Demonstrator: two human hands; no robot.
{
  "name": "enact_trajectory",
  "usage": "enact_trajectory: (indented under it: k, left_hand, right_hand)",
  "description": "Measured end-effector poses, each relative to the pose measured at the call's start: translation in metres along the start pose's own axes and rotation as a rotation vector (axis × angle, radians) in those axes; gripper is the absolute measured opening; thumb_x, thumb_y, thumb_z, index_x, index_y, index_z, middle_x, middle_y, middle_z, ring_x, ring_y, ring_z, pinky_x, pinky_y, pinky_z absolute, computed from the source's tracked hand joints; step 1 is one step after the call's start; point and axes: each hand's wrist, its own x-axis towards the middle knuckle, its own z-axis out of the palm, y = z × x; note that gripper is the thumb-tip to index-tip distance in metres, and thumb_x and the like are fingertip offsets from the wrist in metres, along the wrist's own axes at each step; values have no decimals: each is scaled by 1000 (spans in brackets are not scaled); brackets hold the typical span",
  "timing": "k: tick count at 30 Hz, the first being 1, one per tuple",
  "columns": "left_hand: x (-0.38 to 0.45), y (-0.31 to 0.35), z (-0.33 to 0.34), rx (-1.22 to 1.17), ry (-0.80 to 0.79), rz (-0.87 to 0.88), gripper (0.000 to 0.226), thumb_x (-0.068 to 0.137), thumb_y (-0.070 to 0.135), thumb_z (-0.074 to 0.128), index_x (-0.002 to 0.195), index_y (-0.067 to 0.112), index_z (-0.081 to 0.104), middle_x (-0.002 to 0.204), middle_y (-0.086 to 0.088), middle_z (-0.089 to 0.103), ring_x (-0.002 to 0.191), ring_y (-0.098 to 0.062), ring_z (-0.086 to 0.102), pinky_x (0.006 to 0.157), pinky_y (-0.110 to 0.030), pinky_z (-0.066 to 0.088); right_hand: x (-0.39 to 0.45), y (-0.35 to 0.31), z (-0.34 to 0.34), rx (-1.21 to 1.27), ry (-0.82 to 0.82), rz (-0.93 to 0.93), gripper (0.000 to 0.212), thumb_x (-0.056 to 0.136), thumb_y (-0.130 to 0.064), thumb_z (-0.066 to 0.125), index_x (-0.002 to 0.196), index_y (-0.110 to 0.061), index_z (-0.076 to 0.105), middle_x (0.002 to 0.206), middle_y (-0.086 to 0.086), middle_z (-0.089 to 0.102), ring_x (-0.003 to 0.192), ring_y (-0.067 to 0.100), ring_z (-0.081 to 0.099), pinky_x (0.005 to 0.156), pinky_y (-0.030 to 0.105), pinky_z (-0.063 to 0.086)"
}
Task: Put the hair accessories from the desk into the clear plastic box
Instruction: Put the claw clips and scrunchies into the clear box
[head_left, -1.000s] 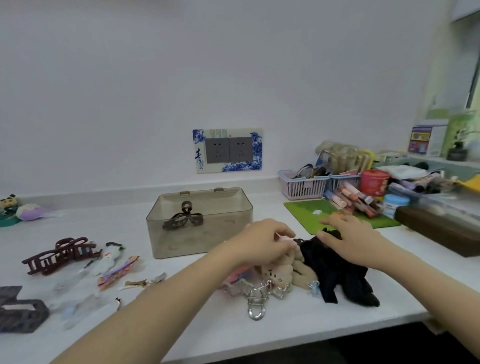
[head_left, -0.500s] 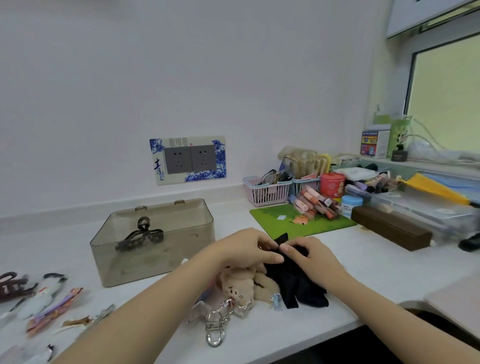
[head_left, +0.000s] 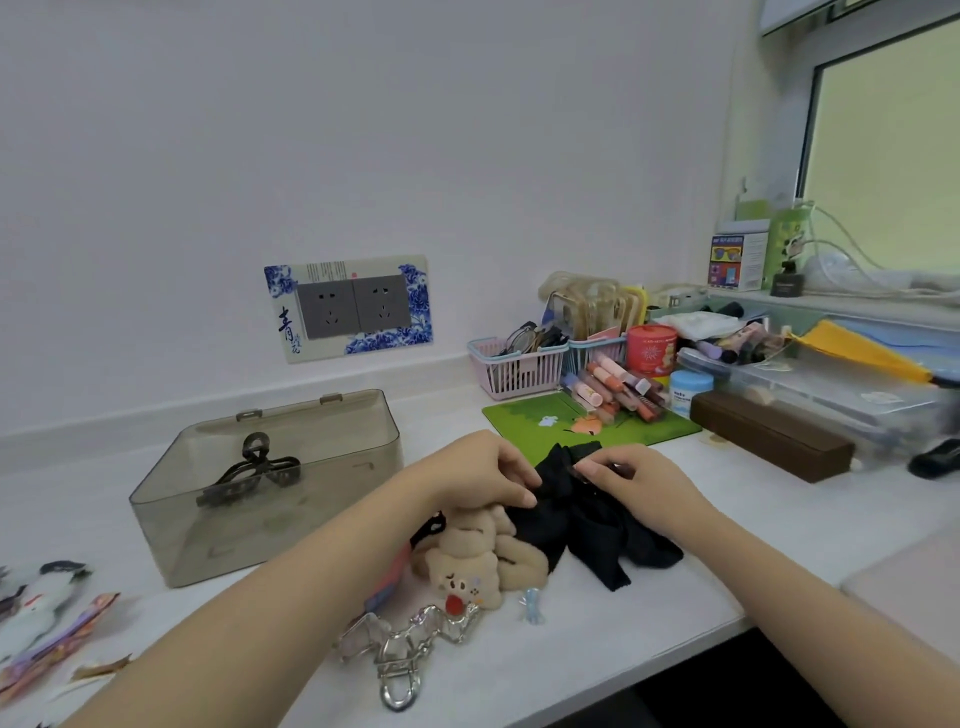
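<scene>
Black fabric bow (head_left: 587, 514) pinched by left hand (head_left: 480, 475) and right hand (head_left: 631, 480); one dark claw clip (head_left: 249, 475) seen in clear box (head_left: 270, 525), plush scrunchie (head_left: 483, 556) beside bow

Bright, daylight from window (head_left: 883, 156) at rt, soft shadows, edges blurred

Body in view: two forearms and two hands only, entering from the bottom edge. Left hand (head_left: 478, 475) and right hand (head_left: 636, 480) are both bare, no gloves. Forearms are bare as far as they show; no sleeve or cuff reaches into view. No watch, bracelet or strap shows at either wrist, no ring shows on the fingers. Fingernails look short and plain; polish can't be judged at this sharpness. Rest of the person is out of frame.
</scene>
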Motion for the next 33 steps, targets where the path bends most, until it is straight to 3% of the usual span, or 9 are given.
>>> enact_trajectory:
  k: [2, 5, 8, 11, 19, 23, 26, 29, 33]
  left_hand:
    - [5, 1, 2, 0, -1, -9, 26, 78, 20, 73, 103, 17, 72, 74, 13, 60, 65, 2, 51, 63, -8, 41]
    - [9, 3, 3, -41, 10, -36, 24, 75, 21, 76, 99, 16, 73, 71, 13, 60, 67, -4, 54, 60, -15, 43]
    - [10, 3, 2, -61, 7, -62, 22, 75, 20, 76, 97, 15, 74, 69, 13, 62, 73, -10, 56, 63, -20, 45]
    - [10, 2, 1, -74, 35, -75, 20, 76, 14, 75, 95, 12, 75, 68, 10, 63, 69, -7, 57, 64, -19, 47]
    - [12, 6, -6, -204, 201, -67, 13, 80, 5, 69, 90, 9, 75, 72, 3, 67, 67, -10, 59, 65, -22, 51]
    - [5, 13, -22, -304, 246, -63, 15, 83, 5, 66, 95, 8, 74, 72, 2, 66, 64, -8, 60, 57, -16, 51]
    - [-6, 15, -37, -370, 325, -66, 12, 85, 8, 65, 90, 14, 74, 73, 2, 67, 64, -7, 60, 56, -15, 51]
    - [-19, 15, -59, -422, 458, -40, 19, 87, 11, 62, 78, 25, 71, 76, 4, 68, 74, -12, 61, 64, -18, 50]
    - [-41, 6, -97, -455, 641, -64, 16, 92, 15, 55, 90, 17, 72, 88, -2, 69, 83, -14, 62, 76, -24, 51]
  right_hand:
    - [3, 6, -1, -88, -12, 3, 26, 87, -47, 50, 87, -32, 72, 93, -4, 70, 96, 15, 58, 86, 32, 45]
    - [2, 9, 1, -208, 18, 60, 44, 59, -84, 42, 78, -52, 64, 101, 0, 60, 105, 17, 44, 95, 37, 41]
    - [-1, 0, -2, -103, 0, 77, 38, 64, -63, 67, 92, -37, 69, 94, -6, 61, 95, 12, 51, 80, 25, 41]
    - [-1, -2, -8, -39, -15, 94, 31, 76, -42, 70, 103, -26, 70, 93, -11, 62, 86, 5, 54, 68, 14, 38]
    - [-4, -7, -19, 13, 63, 53, 30, 82, -33, 67, 111, -27, 68, 115, -8, 66, 98, 2, 52, 81, 16, 37]
    - [-2, -27, -25, 28, 19, -24, 29, 85, -31, 63, 113, -26, 67, 105, -13, 60, 99, 1, 51, 74, 5, 34]
    - [2, -43, -26, 71, 49, -73, 29, 86, -28, 61, 115, -25, 66, 101, -18, 57, 100, 0, 52, 76, 9, 36]
    - [9, -67, -27, 163, 73, -148, 27, 87, -21, 62, 114, -24, 66, 91, -33, 52, 84, -19, 50, 81, 6, 40]
    - [30, -108, -21, 321, 62, -246, 24, 85, -15, 64, 106, -24, 69, 96, -19, 65, 91, -6, 61, 96, 29, 47]
